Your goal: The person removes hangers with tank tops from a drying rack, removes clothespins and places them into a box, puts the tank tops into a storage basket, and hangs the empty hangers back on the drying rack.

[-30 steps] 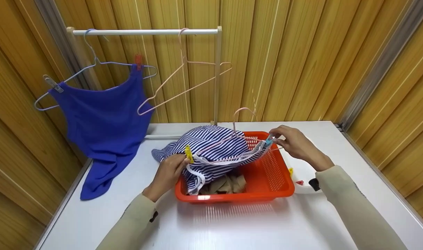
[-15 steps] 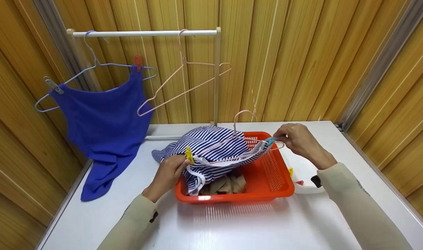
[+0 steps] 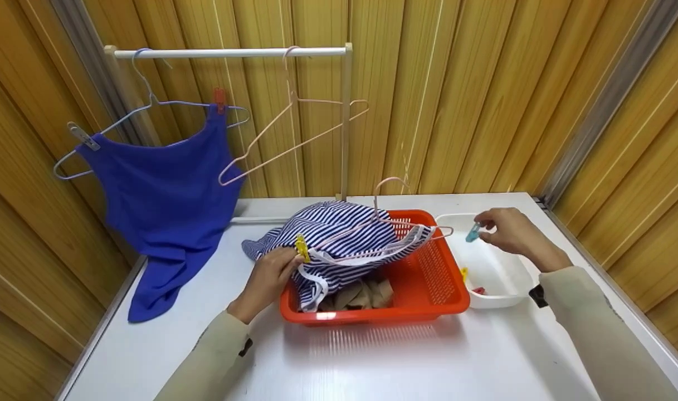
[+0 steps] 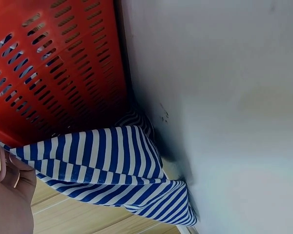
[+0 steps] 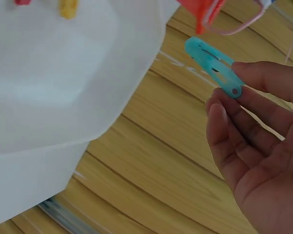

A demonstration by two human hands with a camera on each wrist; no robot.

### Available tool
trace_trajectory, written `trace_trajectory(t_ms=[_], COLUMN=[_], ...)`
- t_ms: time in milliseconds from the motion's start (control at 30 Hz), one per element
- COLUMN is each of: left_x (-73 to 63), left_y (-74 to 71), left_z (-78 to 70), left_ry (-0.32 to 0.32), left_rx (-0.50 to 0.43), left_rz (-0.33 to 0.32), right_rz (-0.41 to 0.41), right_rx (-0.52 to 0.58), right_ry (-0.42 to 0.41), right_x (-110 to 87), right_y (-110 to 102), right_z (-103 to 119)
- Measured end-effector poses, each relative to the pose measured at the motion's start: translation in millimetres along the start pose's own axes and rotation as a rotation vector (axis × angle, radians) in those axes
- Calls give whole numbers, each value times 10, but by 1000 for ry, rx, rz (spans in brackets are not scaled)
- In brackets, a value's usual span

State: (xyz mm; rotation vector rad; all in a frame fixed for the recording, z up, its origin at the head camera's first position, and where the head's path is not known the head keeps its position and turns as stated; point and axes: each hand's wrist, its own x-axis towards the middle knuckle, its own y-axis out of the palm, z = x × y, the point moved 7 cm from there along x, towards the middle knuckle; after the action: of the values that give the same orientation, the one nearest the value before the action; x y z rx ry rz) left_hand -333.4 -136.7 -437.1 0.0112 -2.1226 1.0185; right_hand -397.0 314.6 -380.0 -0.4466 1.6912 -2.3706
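Observation:
In the head view a navy-and-white striped top [image 3: 339,223] with white trim lies over a pink hanger [image 3: 443,233], partly inside the red basket [image 3: 428,312]. My left hand [image 3: 269,278] grips the top's left shoulder, right by a yellow clothespin [image 3: 302,248]. From the left wrist, the striped cloth [image 4: 102,156] trails from those fingers down past the basket's side. A light-blue clothespin [image 5: 215,68] is pinched between thumb and fingers of my right hand [image 3: 511,234], over the white tub [image 3: 497,301]. The hanger's right end pokes out beyond the top's shoulder.
Inside the tub lie a red clothespin [image 3: 478,291] and a yellow one [image 3: 464,274]. Brown cloth [image 3: 364,295] sits in the basket. Behind stands a rack [image 3: 233,53] bearing a bare pink hanger [image 3: 294,149] and a blue top [image 3: 171,189] clipped to another hanger.
My right hand has pulled the light-blue clothespin off the top's right shoulder and carried it rightward over the tub. My left hand stays at the other shoulder.

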Motion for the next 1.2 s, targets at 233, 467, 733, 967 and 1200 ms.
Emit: trace_trajectory(t_ms=[233, 467, 733, 967, 1200], left_x=[1, 13, -4, -20, -1], left_y=[-2, 10, 19, -1, -24], left_z=[-5, -5, 6, -6, 10], left_ry=[-13, -14, -35, -9, -13], left_rx=[7, 15, 4, -30, -36], left_rz=[5, 10, 18, -19, -32], right_rz=[148, 255, 206, 97, 14], right_rx=[-8, -50, -59, -58, 31], right_ry=[35, 42, 20, -120, -350], right_x=[-61, -81, -81, -136, -137], right_y=[371, 504, 332, 101, 24], right_z=[-370, -433, -166, 546, 1423])
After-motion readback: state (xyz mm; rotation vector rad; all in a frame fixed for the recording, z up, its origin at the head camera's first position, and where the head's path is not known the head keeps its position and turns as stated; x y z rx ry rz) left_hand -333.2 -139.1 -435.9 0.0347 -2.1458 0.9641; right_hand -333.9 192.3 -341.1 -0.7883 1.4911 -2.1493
